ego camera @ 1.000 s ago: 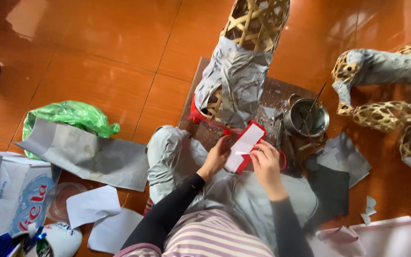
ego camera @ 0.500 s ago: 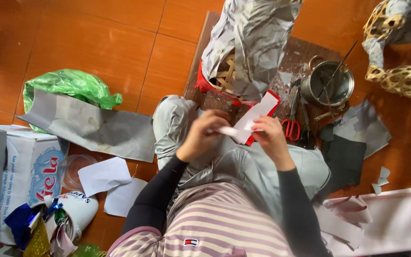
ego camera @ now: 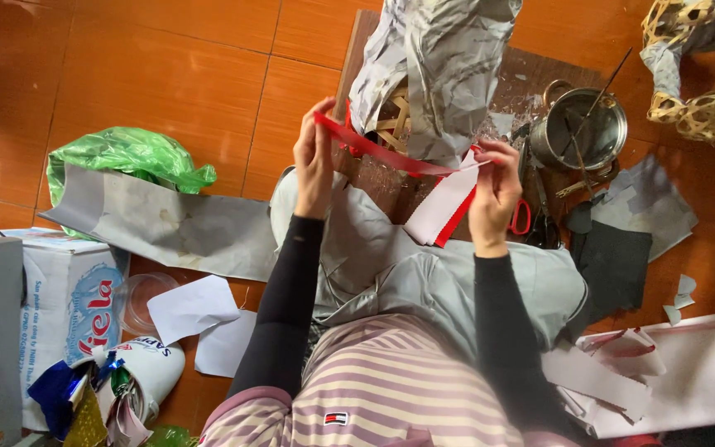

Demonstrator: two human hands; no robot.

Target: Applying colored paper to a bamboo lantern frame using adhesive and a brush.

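A long red strip of paper (ego camera: 391, 155) with a white back is stretched between my two hands. My left hand (ego camera: 314, 153) pinches its raised left end. My right hand (ego camera: 494, 194) pinches the other end, where the strip folds down and shows white (ego camera: 440, 211). Both hands hover over my lap in grey trousers (ego camera: 407, 265). Just beyond the strip stands a woven bamboo frame covered in grey paper (ego camera: 440, 66) on a dark board (ego camera: 531, 83).
A metal pot (ego camera: 585, 132) with sticks in it and red-handled scissors (ego camera: 527, 219) lie right of my right hand. A grey paper sheet (ego camera: 159, 228), green plastic bag (ego camera: 122, 157), cardboard box (ego camera: 51, 298) and white paper scraps (ego camera: 192, 306) lie left. More bamboo frames (ego camera: 713, 116) at far right.
My hands have moved apart and pulled the folded red-and-white strip out into a long band; my left hand has risen with its end. The camera has shifted closer.
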